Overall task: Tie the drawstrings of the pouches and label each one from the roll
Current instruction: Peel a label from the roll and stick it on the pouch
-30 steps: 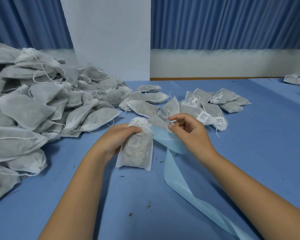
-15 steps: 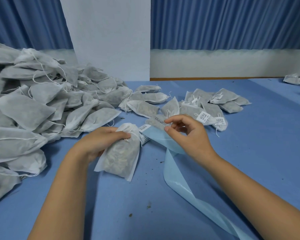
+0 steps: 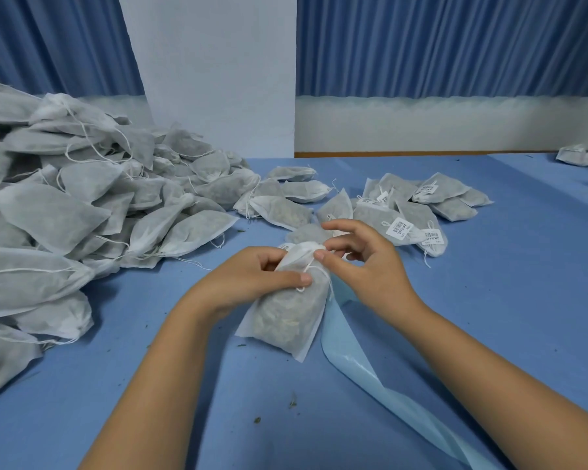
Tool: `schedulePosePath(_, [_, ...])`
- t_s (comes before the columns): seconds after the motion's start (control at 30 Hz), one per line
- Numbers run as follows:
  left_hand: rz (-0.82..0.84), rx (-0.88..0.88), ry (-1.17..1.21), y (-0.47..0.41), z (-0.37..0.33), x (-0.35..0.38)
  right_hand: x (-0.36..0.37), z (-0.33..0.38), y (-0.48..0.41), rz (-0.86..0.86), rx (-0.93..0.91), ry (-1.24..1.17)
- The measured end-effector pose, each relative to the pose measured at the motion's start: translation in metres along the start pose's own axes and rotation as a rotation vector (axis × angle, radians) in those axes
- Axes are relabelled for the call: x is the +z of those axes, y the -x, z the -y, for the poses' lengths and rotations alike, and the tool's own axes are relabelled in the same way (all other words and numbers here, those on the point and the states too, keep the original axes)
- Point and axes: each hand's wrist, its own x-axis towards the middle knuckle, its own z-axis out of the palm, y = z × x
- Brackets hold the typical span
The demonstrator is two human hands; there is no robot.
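I find the pouch [image 3: 291,313] with its lower end on the desk [image 3: 506,300], touching the left edge of the blue label strip [image 3: 370,378]. The left hand [image 3: 248,283] grips its neck. The right hand [image 3: 367,269] pinches the drawstring [image 3: 308,266] at the mouth. Risk: the thin cord slips free, leaving a loose knot and spilled contents.

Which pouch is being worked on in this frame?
The pouch at front centre: the left hand grips its neck and the right hand touches its gathered top. Every other pouch lies untouched on the table.
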Motion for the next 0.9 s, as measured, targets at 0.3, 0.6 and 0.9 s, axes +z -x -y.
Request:
schedulePosePath(0.3, [-0.100,-0.025,0.070,-0.006,0.004,0.000,-0.005,0.005,-0.004,-0.091,0.031,-0.117])
schedulePosePath(0.6, [-0.156,0.034,0.128,-0.010,0.004,0.007,-0.004,0.007,-0.004,-0.003,0.158,-0.192])
schedulePosePath(0.9, [-0.097,0.129,0.168,-0.008,0.000,0.013,-0.001,-0.001,-0.002,-0.092,0.111,-0.016])
